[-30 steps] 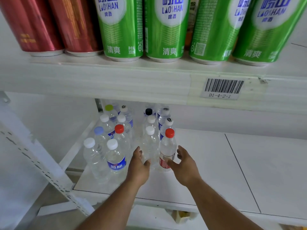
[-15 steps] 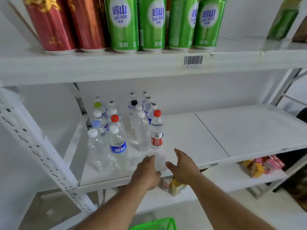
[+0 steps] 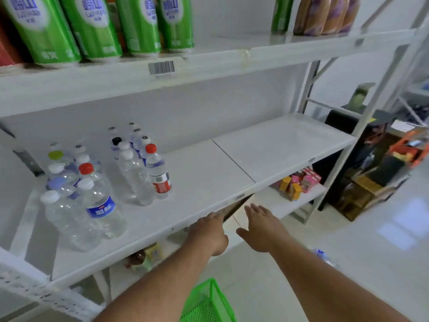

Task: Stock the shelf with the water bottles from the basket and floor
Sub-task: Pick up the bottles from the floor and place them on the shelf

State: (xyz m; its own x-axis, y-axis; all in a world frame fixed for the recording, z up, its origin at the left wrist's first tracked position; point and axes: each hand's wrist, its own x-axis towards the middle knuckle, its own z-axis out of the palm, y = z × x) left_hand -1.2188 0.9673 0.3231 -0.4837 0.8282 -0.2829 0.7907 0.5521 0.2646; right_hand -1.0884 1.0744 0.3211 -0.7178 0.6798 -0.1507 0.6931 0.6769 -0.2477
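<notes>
Several clear water bottles stand in rows at the left of the white middle shelf [image 3: 209, 177]; the front right one has a red cap and red label [image 3: 157, 173], the front left one a blue label [image 3: 99, 205]. My left hand [image 3: 209, 231] and my right hand [image 3: 262, 228] hover empty just in front of the shelf's front edge, palms down, fingers loosely apart. A corner of the green basket [image 3: 206, 303] shows at the bottom, between my forearms. One bottle [image 3: 322, 256] lies on the floor behind my right forearm, mostly hidden.
Green cans [image 3: 97, 26] line the upper shelf above a barcode tag [image 3: 161, 67]. The lower shelf holds small snack boxes [image 3: 294, 184]. A white slotted upright [image 3: 34, 291] stands at the left. Cluttered crates sit on the floor at the far right [image 3: 383, 168].
Both hands have let go of the bottles and drawn back from them, past the shelf's front edge. My view has pulled back and swung right, bringing the basket into sight.
</notes>
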